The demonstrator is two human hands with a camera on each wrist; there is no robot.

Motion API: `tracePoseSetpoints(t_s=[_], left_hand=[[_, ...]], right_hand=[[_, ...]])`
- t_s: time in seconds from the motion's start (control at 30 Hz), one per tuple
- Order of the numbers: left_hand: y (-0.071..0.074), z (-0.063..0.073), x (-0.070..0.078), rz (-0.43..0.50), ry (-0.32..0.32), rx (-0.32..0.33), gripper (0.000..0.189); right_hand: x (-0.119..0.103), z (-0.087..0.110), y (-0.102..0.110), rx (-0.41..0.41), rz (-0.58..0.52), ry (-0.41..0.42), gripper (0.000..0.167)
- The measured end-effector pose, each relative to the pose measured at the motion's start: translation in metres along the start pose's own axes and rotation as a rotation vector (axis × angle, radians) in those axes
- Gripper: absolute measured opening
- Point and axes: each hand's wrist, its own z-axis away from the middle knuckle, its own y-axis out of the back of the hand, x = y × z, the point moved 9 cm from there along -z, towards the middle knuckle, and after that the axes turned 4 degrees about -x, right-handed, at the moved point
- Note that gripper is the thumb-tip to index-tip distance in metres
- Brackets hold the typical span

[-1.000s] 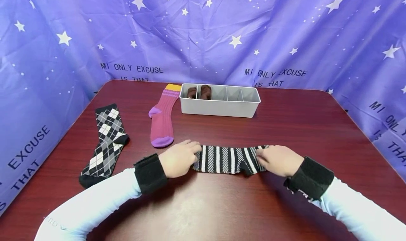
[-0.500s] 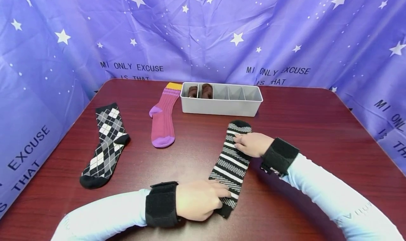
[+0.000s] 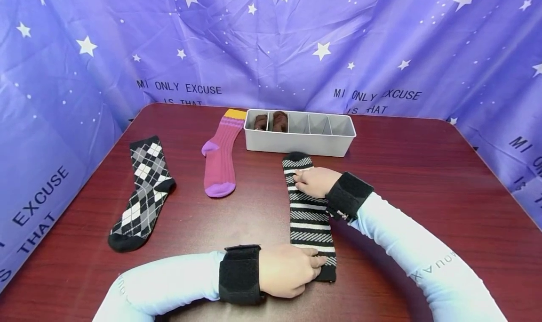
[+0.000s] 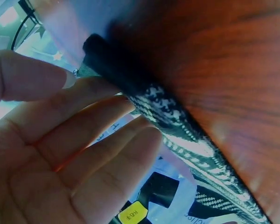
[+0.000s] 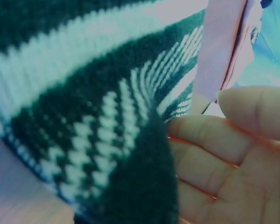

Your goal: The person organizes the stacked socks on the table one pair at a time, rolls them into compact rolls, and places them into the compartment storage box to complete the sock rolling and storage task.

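Note:
A black, white and grey striped sock (image 3: pixel 309 213) lies lengthwise on the table, its black toe (image 3: pixel 298 156) toward the box and its black cuff (image 3: pixel 327 273) toward me. My left hand (image 3: pixel 288 270) rests on the cuff end. In the left wrist view its fingers (image 4: pixel 130 154) stretch out to the sock's edge, thumb apart. Near the toe end my right hand (image 3: pixel 316 181) touches the sock with its fingertips. The right wrist view shows the fingers (image 5: pixel 205 163) fairly straight beside the knit, partly hidden behind it.
A light grey divided box (image 3: pixel 296 143) stands at the back, with dark brown rolled items (image 3: pixel 280 122) in its two left compartments. A pink and purple sock (image 3: pixel 221 162) lies left of it. Farther left is an argyle sock (image 3: pixel 144 195). A purple starry curtain (image 3: pixel 271 44) hangs behind the table.
The striped sock has turned from lying crosswise to lengthwise, toe away from me. My left hand has come nearer and to the right; my right hand has moved away and to the left.

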Motion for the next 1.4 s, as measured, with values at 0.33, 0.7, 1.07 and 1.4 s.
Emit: tracePoseSetpoints(t_s=[0.33, 0.7, 1.07, 1.4], left_hand=[[0.008, 0.004, -0.014, 0.027, 0.066, 0.010, 0.023], [0.005, 0.029, -0.034, 0.129, 0.179, 0.056, 0.023], [0.002, 0.016, -0.023, 0.048, 0.190, -0.002, 0.012], [0.005, 0.005, -0.024, -0.025, 0.218, 0.032, 0.006]], right_hand=[[-0.003, 0.015, 0.005, 0.114, -0.002, 0.009, 0.043], [-0.060, 0.114, -0.001, 0.324, -0.054, 0.225, 0.018], [-0.077, 0.132, -0.034, 0.205, -0.133, 0.230, 0.014], [-0.068, 0.125, -0.037, 0.203, -0.145, 0.184, 0.017]])
